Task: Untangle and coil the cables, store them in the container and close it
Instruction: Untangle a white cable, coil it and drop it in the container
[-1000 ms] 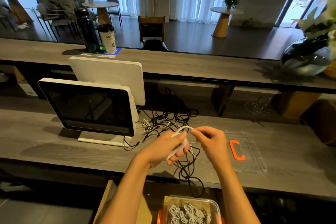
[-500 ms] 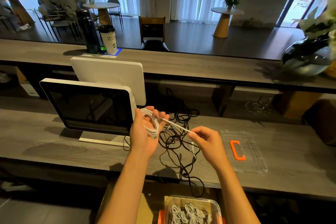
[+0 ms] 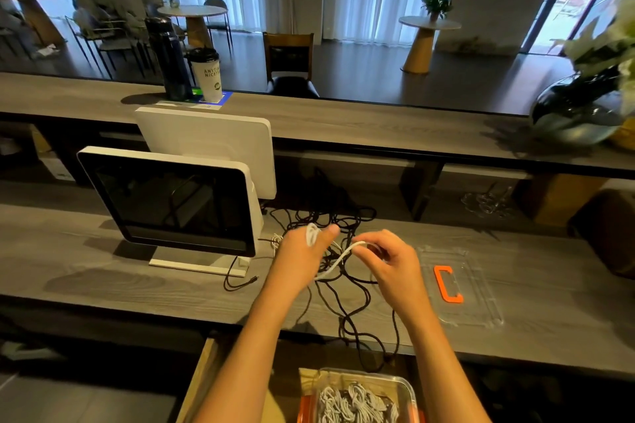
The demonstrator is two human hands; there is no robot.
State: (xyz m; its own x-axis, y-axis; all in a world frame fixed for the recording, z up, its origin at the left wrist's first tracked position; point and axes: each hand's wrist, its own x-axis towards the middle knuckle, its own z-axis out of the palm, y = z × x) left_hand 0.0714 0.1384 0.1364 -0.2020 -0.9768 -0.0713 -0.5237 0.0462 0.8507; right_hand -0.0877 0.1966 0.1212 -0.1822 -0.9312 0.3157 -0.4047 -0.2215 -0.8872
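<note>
My left hand (image 3: 302, 256) holds a small coil of white cable (image 3: 312, 234), whose loops show over the back of the hand near the thumb. From it a free length of the white cable runs right to my right hand (image 3: 391, 261), which pinches it between thumb and fingers. Both hands hover over a tangle of black cables (image 3: 336, 227) on the grey counter (image 3: 103, 271). A clear container (image 3: 405, 385) with orange clips sits below the counter edge, holding several coiled white cables (image 3: 354, 405). Its clear lid (image 3: 481, 302) with an orange handle lies on the counter to the right.
A point-of-sale screen (image 3: 175, 203) stands on the counter left of the hands, a second white panel behind it. One black cable hangs over the counter's front edge. On the upper ledge stand a dark bottle (image 3: 168, 58), a paper cup (image 3: 208, 75) and a glass vase (image 3: 580, 106).
My left hand, raised by the screen half a second ago, has come back down and to the right with the coil. The right hand has closed in on it, shortening the free length.
</note>
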